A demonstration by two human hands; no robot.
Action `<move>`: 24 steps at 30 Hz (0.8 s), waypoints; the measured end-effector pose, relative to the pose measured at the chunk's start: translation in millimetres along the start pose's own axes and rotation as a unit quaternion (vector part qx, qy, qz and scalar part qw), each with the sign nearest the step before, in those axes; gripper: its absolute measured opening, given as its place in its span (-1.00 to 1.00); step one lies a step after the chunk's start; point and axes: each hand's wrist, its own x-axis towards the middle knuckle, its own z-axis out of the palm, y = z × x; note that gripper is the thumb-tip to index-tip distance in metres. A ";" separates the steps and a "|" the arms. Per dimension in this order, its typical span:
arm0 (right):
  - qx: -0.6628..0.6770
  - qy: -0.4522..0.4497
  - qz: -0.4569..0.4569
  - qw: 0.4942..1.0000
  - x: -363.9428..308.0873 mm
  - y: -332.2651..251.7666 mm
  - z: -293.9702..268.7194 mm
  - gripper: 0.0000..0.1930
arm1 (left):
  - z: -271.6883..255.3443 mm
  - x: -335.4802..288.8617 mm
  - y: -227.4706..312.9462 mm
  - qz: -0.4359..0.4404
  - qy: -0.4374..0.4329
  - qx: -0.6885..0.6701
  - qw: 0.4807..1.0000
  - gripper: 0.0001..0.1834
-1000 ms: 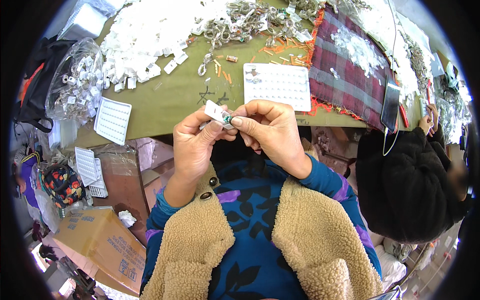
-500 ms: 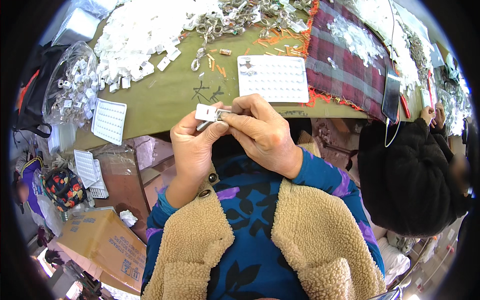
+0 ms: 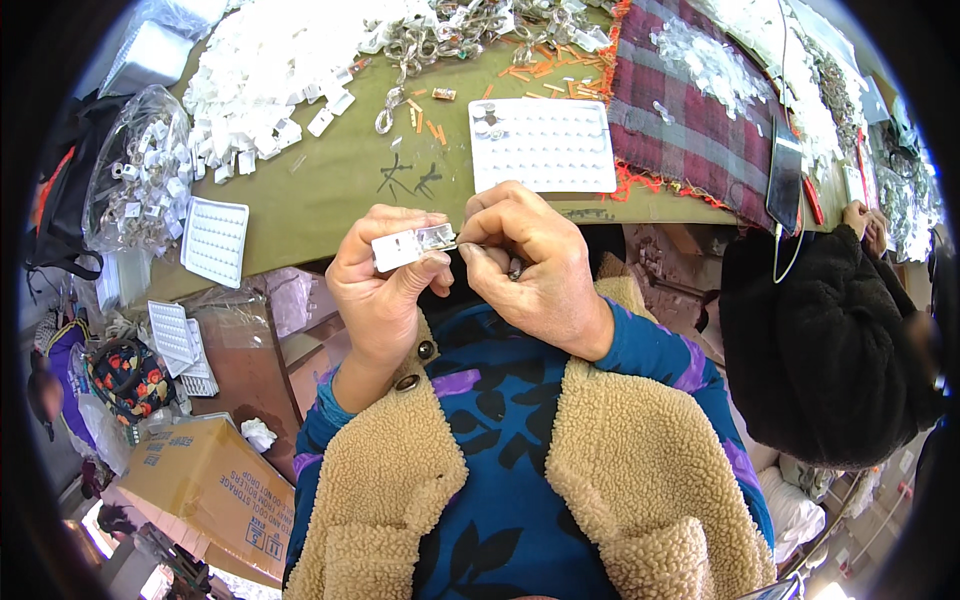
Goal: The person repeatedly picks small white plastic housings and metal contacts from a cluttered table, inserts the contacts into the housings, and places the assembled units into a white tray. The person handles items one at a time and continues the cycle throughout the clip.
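Note:
My left hand [image 3: 375, 290] pinches a small white plastic case [image 3: 394, 251] between thumb and fingers, above my lap at the table's front edge. A shiny silver or clear part [image 3: 436, 237] forms the case's right end. My right hand [image 3: 545, 275] is closed just right of that end, thumb against curled fingers. A small dark metallic bit shows among its fingers; what it is I cannot make out. Beyond my hands lies a white tray [image 3: 542, 170] with rows of small bumps and a few metal pieces in its far left corner.
On the green tabletop [image 3: 300, 210] lie a heap of white cases [image 3: 270, 70], metal clasps [image 3: 440, 45] and orange strips [image 3: 540, 70]. A plaid cloth [image 3: 690, 130] bears clear pieces and a phone [image 3: 784, 180]. At right sits another person in a dark coat [image 3: 820, 350]. A carton [image 3: 210, 490] stands lower left.
My right fingers have drawn back from the top of the case to just beyond its right end. My left hand has turned the case so its silver end shows more.

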 end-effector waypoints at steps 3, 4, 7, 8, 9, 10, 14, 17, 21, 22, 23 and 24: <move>-0.019 0.007 -0.013 1.000 -0.3 -0.8 0.6 -0.90 | -1.2 0.5 0.3 0.054 -0.024 0.058 0.997 -0.75; -0.013 0.001 -0.009 1.000 0.0 -0.9 1.0 -0.90 | -2.0 1.3 0.4 0.077 -0.036 0.079 0.993 -0.74; 0.054 -0.017 0.030 0.998 2.2 -0.8 1.4 -0.92 | -3.9 2.5 1.3 0.115 -0.064 0.116 0.984 -0.73; 0.107 -0.021 0.060 0.992 3.1 -0.7 0.9 -0.93 | -3.3 1.8 1.1 0.101 -0.056 0.089 0.989 -0.72; 0.160 -0.024 0.089 0.983 4.2 -0.8 1.3 -0.95 | -1.8 -0.2 0.4 0.087 -0.049 0.061 0.993 -0.71; 0.210 -0.044 0.153 0.965 4.8 -1.2 -0.4 -0.97 | -0.9 -1.5 -0.1 0.070 -0.044 0.033 0.996 -0.71; 0.328 -0.079 0.296 0.893 4.0 -4.4 -8.0 -0.92 | -1.8 -3.4 -3.2 -0.077 -0.031 -0.155 0.984 -0.67; 0.244 -0.084 0.245 0.935 1.2 -6.6 -10.7 -0.92 | -4.7 -3.4 -7.5 -0.206 -0.035 -0.342 0.916 -0.62; -0.056 0.004 -0.024 0.998 -2.2 -8.8 -10.9 -0.88 | -9.0 -3.5 -9.8 -0.219 -0.005 -0.282 0.934 -0.62; -0.113 0.042 -0.073 0.990 -1.6 -8.3 -9.8 -0.85 | -9.0 -3.9 -10.2 -0.218 -0.010 -0.259 0.941 -0.62; -0.103 0.014 -0.091 0.990 -2.2 -9.1 -10.4 -0.84 | -8.6 -4.3 -10.8 -0.211 -0.018 -0.241 0.947 -0.63; -0.085 -0.004 -0.115 0.990 -0.9 -7.9 -8.3 -0.83 | -8.1 -5.0 -11.2 -0.201 -0.029 -0.224 0.953 -0.63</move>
